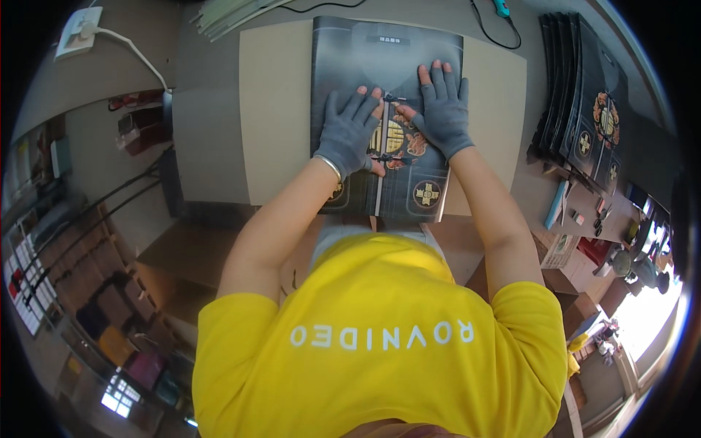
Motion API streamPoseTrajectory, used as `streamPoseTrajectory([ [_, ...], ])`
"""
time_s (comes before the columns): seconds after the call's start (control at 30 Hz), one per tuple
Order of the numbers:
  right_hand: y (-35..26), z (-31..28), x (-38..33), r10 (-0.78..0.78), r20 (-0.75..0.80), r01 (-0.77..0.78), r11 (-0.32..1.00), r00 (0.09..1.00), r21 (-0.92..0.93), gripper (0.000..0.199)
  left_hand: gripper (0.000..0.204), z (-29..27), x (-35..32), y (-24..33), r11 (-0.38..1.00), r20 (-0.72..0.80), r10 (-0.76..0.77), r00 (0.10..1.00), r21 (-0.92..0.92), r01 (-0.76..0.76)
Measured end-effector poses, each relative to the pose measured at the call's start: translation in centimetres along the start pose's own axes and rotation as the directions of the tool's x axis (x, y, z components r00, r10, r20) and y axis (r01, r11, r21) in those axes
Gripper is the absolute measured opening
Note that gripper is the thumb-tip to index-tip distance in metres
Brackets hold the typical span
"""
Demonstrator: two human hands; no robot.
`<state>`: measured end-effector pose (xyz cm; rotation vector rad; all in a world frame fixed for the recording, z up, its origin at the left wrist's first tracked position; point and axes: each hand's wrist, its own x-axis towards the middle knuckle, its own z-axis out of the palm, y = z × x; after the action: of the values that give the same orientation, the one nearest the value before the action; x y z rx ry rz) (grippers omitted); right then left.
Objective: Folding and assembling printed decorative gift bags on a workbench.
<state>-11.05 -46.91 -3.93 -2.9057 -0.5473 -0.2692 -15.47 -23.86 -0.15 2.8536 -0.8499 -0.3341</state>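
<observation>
A black printed paper bag (pixel 365 62) with gold and red decoration lies flat in front of me, its near end by the table's front edge. My left hand (pixel 347 135), in a grey glove with bare fingertips, is pressed on its left middle part with fingers stretched out. On the bag's right side lies my right hand (pixel 442 113), gloved the same way, fingers spread and thumb pointing inward. Between the hands runs a light vertical strip with small dark knots. Beneath the bag is a wide beige board (pixel 274 109). Neither hand grips anything.
A stack of similar black bags (pixel 588 102) stands at the right. Pale strips (pixel 230 16) lie at the far left, and a teal-handled tool (pixel 502 7) with a black cord at the far right. Scissors (pixel 603 217) lie near the right edge. A white socket (pixel 79 33) has a cable.
</observation>
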Motion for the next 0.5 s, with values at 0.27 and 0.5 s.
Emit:
streamPoseTrajectory([
  [0.27,-1.5,0.2,0.0,0.023,0.077,-0.016,0.996,0.997,-0.088,0.092,0.141,-0.3,0.1,0.3,0.999,0.062,-0.028,0.998,0.028,0.027],
  [0.5,-2.3,0.2,-0.4,0.025,0.035,-0.027,0.998,0.999,0.049,0.089,0.139,-0.3,0.2,0.3,1.0,0.055,-0.009,0.998,-0.018,0.01],
])
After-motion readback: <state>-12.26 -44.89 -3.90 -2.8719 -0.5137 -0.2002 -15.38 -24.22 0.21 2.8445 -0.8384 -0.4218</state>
